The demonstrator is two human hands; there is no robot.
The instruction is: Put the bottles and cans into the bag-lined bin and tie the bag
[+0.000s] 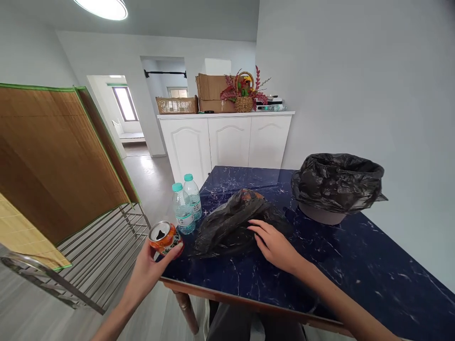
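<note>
My left hand (147,270) is closed around an opened orange drink can (164,237), held at the near left corner of the dark blue marble table (355,265). My right hand (273,244) lies on a crumpled black plastic bag (231,222) on the table, its fingers stretched out over the plastic. Something orange shows at the top of that bag. Two small water bottles with teal caps (186,203) stand upright just behind the can.
A bin lined with a black bag (336,187) stands at the right of the table near the wall. A bamboo mat on a metal rack (71,189) is at the left. A white cabinet (227,142) with boxes and a flower basket is beyond.
</note>
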